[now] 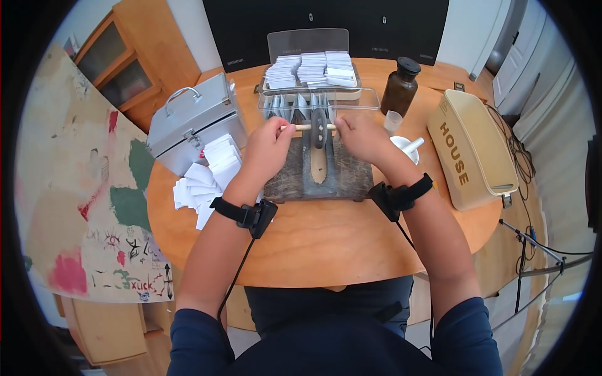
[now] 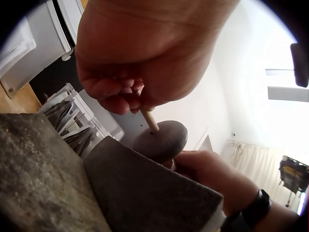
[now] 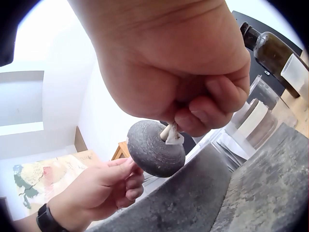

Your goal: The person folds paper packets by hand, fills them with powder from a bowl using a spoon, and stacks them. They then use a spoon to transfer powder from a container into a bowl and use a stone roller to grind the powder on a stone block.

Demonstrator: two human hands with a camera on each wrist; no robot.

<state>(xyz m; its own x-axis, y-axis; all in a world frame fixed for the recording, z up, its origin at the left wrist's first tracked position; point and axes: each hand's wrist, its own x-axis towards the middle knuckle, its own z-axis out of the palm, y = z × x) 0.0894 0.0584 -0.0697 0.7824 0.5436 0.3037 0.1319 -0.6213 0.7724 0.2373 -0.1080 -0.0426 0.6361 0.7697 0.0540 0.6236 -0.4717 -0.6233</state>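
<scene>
A dark stone grinding wheel [image 1: 319, 128] with a pale wooden handle [image 1: 302, 127] through its centre stands upright over the far end of a narrow trough [image 1: 318, 170] on a dark base [image 1: 283, 178]. My left hand [image 1: 266, 150] grips the handle's left end and my right hand [image 1: 365, 139] its right end. In the left wrist view the curled fingers wrap the handle beside the wheel [image 2: 166, 141]. The right wrist view shows a small whitish scrap [image 3: 174, 136] where the handle meets the wheel. Light brown material lies in the trough.
Behind the base stand clear trays with white packets [image 1: 313, 69]. To the left are a silver case [image 1: 194, 122] and loose white papers [image 1: 213, 169]. A brown bottle [image 1: 399, 88], small cup [image 1: 393, 121], white mortar [image 1: 406, 150] and cream bin [image 1: 470, 150] stand to the right.
</scene>
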